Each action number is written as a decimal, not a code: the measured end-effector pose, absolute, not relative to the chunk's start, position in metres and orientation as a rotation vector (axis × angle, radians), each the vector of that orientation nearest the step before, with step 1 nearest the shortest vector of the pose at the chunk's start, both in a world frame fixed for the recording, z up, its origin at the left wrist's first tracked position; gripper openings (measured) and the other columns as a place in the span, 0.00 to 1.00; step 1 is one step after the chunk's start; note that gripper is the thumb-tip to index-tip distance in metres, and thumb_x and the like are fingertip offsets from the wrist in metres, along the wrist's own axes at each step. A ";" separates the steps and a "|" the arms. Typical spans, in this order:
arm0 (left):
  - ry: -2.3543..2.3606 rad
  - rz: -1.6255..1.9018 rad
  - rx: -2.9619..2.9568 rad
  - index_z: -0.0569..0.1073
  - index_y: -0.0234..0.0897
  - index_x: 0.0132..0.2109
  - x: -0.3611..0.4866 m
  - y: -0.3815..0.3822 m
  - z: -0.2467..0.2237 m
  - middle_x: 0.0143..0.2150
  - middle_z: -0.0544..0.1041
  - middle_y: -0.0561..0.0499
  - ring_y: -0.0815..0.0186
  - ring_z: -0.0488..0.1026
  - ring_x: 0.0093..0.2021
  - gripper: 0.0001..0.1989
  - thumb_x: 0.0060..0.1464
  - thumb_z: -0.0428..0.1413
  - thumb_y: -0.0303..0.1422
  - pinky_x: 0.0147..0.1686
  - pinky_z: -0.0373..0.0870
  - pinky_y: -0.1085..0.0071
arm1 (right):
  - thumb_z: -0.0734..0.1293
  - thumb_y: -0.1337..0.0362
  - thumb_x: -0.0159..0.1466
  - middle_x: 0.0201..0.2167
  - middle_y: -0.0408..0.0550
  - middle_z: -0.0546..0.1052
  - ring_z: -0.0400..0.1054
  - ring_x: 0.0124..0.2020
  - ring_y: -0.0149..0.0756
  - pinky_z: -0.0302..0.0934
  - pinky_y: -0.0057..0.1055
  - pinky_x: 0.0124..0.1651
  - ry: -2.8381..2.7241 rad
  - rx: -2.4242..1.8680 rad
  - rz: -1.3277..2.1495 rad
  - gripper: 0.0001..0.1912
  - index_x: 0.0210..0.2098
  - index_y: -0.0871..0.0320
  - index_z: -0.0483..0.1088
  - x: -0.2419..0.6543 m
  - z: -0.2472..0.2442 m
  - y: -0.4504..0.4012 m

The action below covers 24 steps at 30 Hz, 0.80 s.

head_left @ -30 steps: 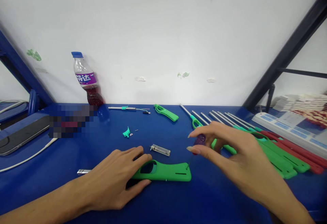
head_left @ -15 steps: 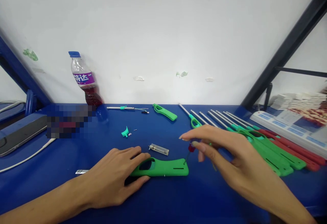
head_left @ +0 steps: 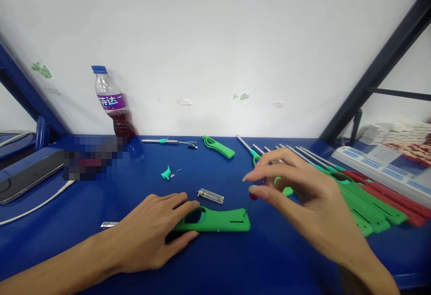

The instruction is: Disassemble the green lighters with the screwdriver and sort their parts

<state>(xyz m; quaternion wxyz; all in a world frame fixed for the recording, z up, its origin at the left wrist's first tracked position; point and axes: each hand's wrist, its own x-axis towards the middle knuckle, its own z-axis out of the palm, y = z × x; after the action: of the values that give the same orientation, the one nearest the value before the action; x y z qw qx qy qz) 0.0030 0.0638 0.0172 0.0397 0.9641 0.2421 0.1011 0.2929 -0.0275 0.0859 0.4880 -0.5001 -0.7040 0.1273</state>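
A green lighter with a metal tip lies across the blue table in front of me. My left hand is wrapped over its trigger end, thumb on the near side. My right hand pinches a small screwdriver with a red handle, mostly hidden by the fingers. Its tip stands in the hole at the lighter's right end. Just behind the lighter is a clear fuel tank. Farther back are a teal trigger piece, a green shell half and a metal rod with a wire.
Several green and red lighters lie in a row at the right, beside a white power strip. A bottle leans on the back wall. At the left are a dark device and a white cable.
The fingers of my right hand have shifted and bent around the screwdriver's handle, with its tip still at the hole. My left hand stays in place on the lighter.
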 end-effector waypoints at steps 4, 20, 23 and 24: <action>0.731 0.316 2.954 0.67 0.47 0.65 0.003 0.065 0.017 0.48 0.79 0.51 0.59 0.81 0.43 0.18 0.72 0.52 0.42 0.38 0.69 0.64 | 0.69 0.62 0.73 0.38 0.40 0.78 0.73 0.35 0.27 0.66 0.23 0.31 -1.719 -1.204 0.323 0.09 0.44 0.41 0.81 0.296 0.087 -0.028; 0.733 0.328 2.970 0.69 0.46 0.64 0.003 0.065 0.016 0.48 0.78 0.50 0.59 0.81 0.42 0.18 0.73 0.51 0.43 0.37 0.69 0.64 | 0.76 0.58 0.68 0.43 0.38 0.78 0.68 0.27 0.22 0.65 0.23 0.28 -1.672 -1.153 0.365 0.01 0.38 0.44 0.81 0.298 0.083 -0.023; 0.742 0.337 2.972 0.68 0.47 0.65 0.003 0.066 0.015 0.48 0.78 0.51 0.59 0.81 0.43 0.18 0.73 0.51 0.43 0.37 0.69 0.64 | 0.76 0.60 0.68 0.37 0.37 0.77 0.69 0.28 0.24 0.64 0.22 0.28 -1.655 -1.158 0.322 0.03 0.39 0.41 0.82 0.299 0.082 -0.022; 0.745 0.343 2.971 0.68 0.47 0.65 0.003 0.066 0.014 0.49 0.78 0.51 0.59 0.81 0.43 0.18 0.73 0.51 0.43 0.37 0.69 0.64 | 0.74 0.60 0.69 0.36 0.37 0.78 0.70 0.30 0.25 0.65 0.22 0.29 -1.658 -1.172 0.321 0.05 0.42 0.39 0.82 0.300 0.082 -0.022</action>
<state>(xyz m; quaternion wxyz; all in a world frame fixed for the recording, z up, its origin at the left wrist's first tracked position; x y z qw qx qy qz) 0.0026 0.0659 0.0139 0.0296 0.9635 0.2417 0.1112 0.2999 -0.0224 0.0822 0.5167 -0.4883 -0.6905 0.1339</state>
